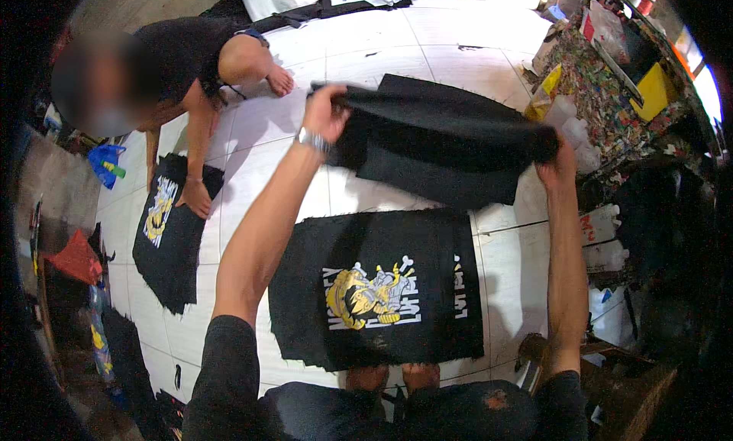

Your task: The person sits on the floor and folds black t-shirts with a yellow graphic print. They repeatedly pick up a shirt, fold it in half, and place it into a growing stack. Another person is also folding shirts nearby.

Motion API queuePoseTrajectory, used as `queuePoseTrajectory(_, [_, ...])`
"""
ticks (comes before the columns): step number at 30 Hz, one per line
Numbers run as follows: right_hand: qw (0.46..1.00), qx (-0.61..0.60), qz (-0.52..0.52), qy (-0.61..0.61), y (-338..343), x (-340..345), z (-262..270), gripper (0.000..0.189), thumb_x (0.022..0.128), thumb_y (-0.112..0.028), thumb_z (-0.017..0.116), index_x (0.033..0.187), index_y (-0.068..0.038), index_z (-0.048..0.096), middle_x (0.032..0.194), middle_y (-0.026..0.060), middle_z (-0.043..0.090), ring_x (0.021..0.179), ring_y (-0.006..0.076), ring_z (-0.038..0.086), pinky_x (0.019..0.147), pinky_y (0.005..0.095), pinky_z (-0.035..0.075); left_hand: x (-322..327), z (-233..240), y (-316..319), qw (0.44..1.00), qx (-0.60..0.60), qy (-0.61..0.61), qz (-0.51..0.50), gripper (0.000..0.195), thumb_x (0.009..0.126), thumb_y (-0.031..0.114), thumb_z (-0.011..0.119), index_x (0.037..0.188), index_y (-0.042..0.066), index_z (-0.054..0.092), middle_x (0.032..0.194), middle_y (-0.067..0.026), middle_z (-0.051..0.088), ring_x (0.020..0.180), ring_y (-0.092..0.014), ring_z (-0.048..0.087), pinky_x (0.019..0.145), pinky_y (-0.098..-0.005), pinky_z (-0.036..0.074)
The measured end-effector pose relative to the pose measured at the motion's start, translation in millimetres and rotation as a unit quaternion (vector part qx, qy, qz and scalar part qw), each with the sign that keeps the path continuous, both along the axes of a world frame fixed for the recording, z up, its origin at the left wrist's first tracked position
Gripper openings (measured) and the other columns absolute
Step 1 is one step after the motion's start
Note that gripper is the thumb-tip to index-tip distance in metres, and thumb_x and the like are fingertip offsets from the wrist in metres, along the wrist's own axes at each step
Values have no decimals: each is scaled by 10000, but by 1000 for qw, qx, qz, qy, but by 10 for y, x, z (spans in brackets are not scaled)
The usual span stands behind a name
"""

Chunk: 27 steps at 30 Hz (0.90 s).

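Note:
My left hand [326, 117], with a metal watch at the wrist, grips the left end of a black fabric piece [435, 117]. The other end of this cloth is in my right hand [558, 160], so it hangs stretched and slightly blurred between them. Behind and below the raised cloth more black fabric [441, 183] shows; whether it is a separate piece I cannot tell. Nearer to me, in front of my feet, black fabric panels [303, 303] lie stacked on the floor. The top one bears a yellow and white cartoon print, and part of another white print shows at the right.
At the left a co-worker crouches, a hand [196, 197] on another printed black panel [172, 269]. A blue plastic bag [106, 166] lies beyond. Fabric scraps [613, 86] are heaped at the upper right, and a wooden object [624, 378] stands at the lower right on the tiled floor [252, 177].

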State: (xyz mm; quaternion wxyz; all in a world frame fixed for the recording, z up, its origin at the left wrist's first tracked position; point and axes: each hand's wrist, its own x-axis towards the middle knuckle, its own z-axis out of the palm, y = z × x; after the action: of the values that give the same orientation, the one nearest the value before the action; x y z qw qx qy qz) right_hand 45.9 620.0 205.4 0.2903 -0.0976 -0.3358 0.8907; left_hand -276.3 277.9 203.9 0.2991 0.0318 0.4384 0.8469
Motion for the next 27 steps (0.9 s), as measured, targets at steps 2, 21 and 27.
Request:
queuePoseTrajectory(2, [999, 9, -17, 37, 145, -290, 182, 269, 984, -177, 423, 1071, 30, 572, 1021, 158, 644, 903, 283, 644, 813, 384, 543, -416, 212, 261, 997, 77, 23, -13, 43, 800, 63, 622, 843, 65, 614, 858, -85, 646, 817, -235, 613, 709, -348, 502])
queuePoseTrajectory(21, [757, 303, -87, -572, 912, 210, -2635, 322, 812, -115, 668, 1080, 40, 580, 992, 126, 621, 895, 222, 587, 756, 352, 480, -195, -2676, 387, 867, -467, 161, 67, 196, 718, 154, 766, 860, 47, 683, 836, -107, 692, 767, -213, 650, 661, -339, 505])
queuePoseTrajectory(27, [539, 587, -232, -557, 567, 635, -2117, 259, 834, -167, 642, 1022, 4, 593, 874, 130, 650, 795, 260, 622, 724, 378, 482, 79, -2049, 272, 799, -501, 330, 44, 186, 776, 164, 685, 902, 29, 664, 805, -107, 687, 665, -217, 652, 629, -326, 512])
